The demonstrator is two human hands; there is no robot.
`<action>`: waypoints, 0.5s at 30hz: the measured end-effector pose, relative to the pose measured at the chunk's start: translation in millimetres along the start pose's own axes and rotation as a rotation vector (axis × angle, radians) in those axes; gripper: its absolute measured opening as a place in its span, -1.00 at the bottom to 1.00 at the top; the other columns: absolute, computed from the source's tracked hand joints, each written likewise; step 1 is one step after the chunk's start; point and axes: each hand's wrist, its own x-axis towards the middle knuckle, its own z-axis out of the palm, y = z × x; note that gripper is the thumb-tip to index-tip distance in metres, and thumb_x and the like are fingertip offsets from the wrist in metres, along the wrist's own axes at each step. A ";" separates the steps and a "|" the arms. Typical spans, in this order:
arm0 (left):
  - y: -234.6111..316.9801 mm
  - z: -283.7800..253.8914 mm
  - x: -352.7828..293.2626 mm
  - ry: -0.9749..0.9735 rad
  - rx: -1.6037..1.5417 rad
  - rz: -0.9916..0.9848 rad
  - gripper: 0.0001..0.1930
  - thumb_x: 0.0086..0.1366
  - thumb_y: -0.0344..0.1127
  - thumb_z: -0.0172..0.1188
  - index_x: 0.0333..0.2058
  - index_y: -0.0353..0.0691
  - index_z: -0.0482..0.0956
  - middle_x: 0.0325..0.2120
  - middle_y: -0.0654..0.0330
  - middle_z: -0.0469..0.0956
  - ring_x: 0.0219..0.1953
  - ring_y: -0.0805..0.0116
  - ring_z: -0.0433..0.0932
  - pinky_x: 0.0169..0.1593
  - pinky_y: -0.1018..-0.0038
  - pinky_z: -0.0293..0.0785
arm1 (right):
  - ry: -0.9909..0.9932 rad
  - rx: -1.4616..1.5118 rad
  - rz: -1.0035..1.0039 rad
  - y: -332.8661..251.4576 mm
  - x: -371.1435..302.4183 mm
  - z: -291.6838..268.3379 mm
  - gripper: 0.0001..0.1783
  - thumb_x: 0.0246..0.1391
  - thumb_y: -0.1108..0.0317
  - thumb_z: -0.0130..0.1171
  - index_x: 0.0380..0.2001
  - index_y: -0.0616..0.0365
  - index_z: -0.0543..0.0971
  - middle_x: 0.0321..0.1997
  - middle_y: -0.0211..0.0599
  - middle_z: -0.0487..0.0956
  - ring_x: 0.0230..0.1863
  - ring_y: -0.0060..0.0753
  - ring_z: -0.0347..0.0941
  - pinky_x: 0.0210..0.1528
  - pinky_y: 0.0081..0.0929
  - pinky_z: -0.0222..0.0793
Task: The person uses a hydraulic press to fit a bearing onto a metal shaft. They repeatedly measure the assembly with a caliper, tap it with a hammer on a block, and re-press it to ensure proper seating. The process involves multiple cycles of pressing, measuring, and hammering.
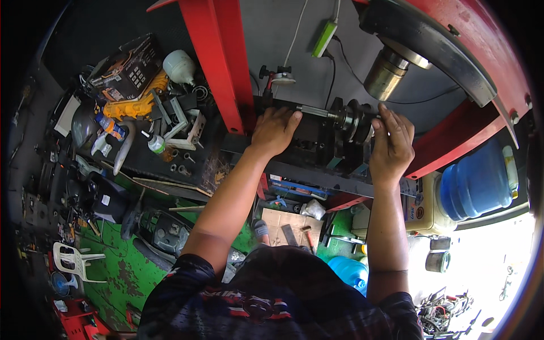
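Observation:
A metal crankshaft [356,122] lies across dark supports on the bed of a red press, its long thin shaft pointing left. My right hand [392,148] is closed at the crankshaft's right end, thumb and fingers around the shaft there; the grip itself is partly hidden. Beside the left tip of the shaft, my left hand [274,133] rests on the black press bed [306,144] with its fingers apart and its thumb near the shaft. Just behind that hand stands a dial gauge [283,79] on a small stand.
A steel press ram [386,73] hangs above the crankshaft. Red press posts [218,62] rise at both sides. Left, the bench holds a bottle [158,144], a dark box [126,65] and loose metal parts. A blue water jug [475,184] stands right; a hammer [309,238] lies below.

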 end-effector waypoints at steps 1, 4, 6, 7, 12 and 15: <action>2.6 -1.4 0.5 -0.017 -0.004 -0.010 -0.12 0.54 0.37 -0.52 0.21 -0.27 0.56 0.32 -0.02 0.43 0.35 -0.05 0.29 0.37 -0.01 0.19 | -0.015 -0.015 0.021 1.9 -0.3 2.8 -0.63 0.05 0.51 0.44 -0.02 0.15 0.75 -0.05 -0.25 0.72 -0.05 -0.24 0.57 0.08 -0.36 0.48; -2.6 5.7 2.4 -0.006 0.022 -0.003 -0.12 0.53 0.39 -0.52 0.22 -0.22 0.56 0.33 -0.01 0.41 0.38 -0.03 0.27 0.39 -0.01 0.18 | -0.119 -0.070 0.053 10.9 -6.2 8.7 -0.64 0.05 0.51 0.45 -0.03 0.14 0.75 -0.10 -0.27 0.73 -0.03 -0.24 0.56 0.10 -0.37 0.47; -3.2 8.1 1.1 -0.002 0.002 -0.013 -0.11 0.53 0.40 -0.52 0.22 -0.21 0.56 0.34 -0.01 0.41 0.39 -0.03 0.26 0.39 -0.01 0.17 | -0.159 -0.044 0.119 8.8 -10.8 5.2 -0.64 0.04 0.50 0.46 -0.03 0.14 0.76 -0.12 -0.28 0.74 -0.02 -0.24 0.56 0.10 -0.37 0.47; -3.0 7.7 0.8 0.000 -0.006 -0.018 -0.11 0.52 0.41 -0.52 0.21 -0.20 0.57 0.34 -0.01 0.40 0.39 -0.03 0.26 0.40 -0.02 0.17 | -0.145 -0.022 0.122 5.4 -11.1 2.4 -0.64 0.04 0.50 0.46 -0.03 0.14 0.75 -0.12 -0.28 0.74 -0.02 -0.24 0.56 0.10 -0.37 0.47; -0.4 5.0 0.0 0.016 0.013 -0.031 -0.14 0.54 0.38 -0.48 0.19 -0.22 0.58 0.31 0.05 0.45 0.36 -0.01 0.29 0.38 0.05 0.19 | 0.021 0.065 0.127 -2.2 -7.5 -2.1 -0.66 0.03 0.49 0.49 -0.06 0.17 0.75 -0.13 -0.31 0.75 -0.01 -0.27 0.57 0.10 -0.36 0.47; 0.0 6.8 0.9 0.032 0.031 -0.023 -0.15 0.56 0.36 -0.47 0.18 -0.23 0.59 0.30 0.08 0.46 0.35 0.00 0.30 0.38 0.08 0.20 | -0.001 0.026 0.077 4.6 -5.1 3.8 -0.69 0.02 0.48 0.50 -0.11 0.17 0.76 -0.12 -0.32 0.75 -0.01 -0.28 0.57 0.09 -0.36 0.48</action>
